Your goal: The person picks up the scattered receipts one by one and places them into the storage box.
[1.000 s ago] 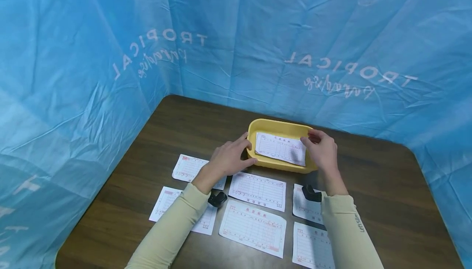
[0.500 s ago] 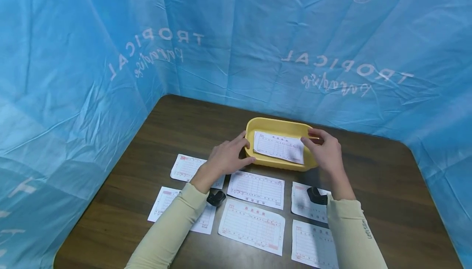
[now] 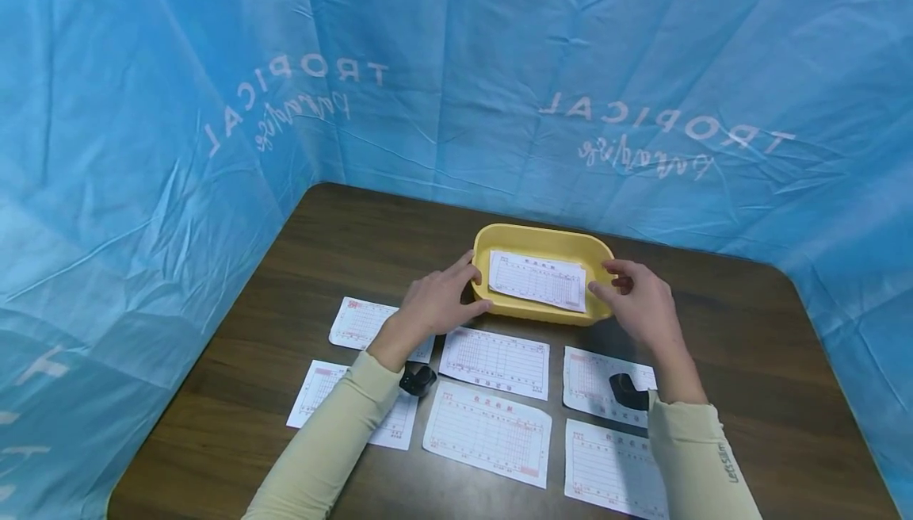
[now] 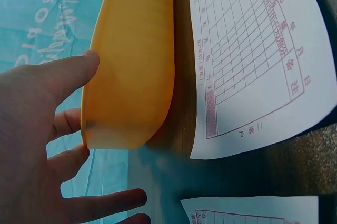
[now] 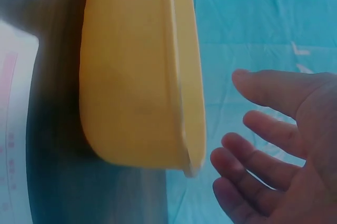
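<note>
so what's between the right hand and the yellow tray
A bare gap separates the right hand from the yellow plastic tray in the right wrist view.

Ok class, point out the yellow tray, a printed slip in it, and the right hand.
Yellow tray (image 4: 131,66), left wrist view: outer wall.
Printed slip (image 3: 536,281), head view: middle.
Right hand (image 5: 316,148), right wrist view: middle.

head view: from above, forward and down across the table (image 3: 385,242). wrist views: close, rolled sideways, facing the yellow tray (image 3: 542,242), shared by all.

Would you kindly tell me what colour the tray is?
The tray is yellow, clearest in the head view.
</note>
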Motion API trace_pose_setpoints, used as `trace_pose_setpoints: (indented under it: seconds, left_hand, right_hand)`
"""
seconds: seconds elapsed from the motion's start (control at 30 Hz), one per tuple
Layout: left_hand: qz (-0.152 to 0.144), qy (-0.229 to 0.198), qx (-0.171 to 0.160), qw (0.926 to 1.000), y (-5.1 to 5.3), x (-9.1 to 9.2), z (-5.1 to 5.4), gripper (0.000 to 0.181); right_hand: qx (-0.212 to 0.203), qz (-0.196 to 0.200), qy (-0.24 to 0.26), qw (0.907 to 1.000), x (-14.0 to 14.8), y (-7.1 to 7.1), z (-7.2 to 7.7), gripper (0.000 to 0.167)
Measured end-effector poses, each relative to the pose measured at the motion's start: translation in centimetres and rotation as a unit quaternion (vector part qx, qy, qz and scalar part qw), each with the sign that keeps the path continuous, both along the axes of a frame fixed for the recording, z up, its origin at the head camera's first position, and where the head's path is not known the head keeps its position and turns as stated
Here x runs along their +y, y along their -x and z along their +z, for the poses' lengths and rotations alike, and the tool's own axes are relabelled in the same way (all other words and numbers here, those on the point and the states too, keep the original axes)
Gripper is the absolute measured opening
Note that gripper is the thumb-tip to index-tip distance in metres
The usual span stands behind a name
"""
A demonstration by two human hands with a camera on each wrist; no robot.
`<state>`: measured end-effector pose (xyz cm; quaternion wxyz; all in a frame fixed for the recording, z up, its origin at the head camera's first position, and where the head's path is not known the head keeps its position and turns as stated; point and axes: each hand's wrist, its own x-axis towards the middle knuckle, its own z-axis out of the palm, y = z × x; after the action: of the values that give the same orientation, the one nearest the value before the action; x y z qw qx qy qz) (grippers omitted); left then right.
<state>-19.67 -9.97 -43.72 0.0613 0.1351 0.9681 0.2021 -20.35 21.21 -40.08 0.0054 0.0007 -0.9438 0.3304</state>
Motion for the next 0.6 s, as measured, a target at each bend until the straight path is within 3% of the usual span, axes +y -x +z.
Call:
trace_pose_setpoints:
  seconds: [0.6]
  left_hand:
    - [0.0,0.0,0.01,0.9999,-0.1,-0.1,-0.2,0.044]
  right_hand:
    - [0.019,-0.018,-0.066,0.9975,3.2,-2.5,-0.1,0.059]
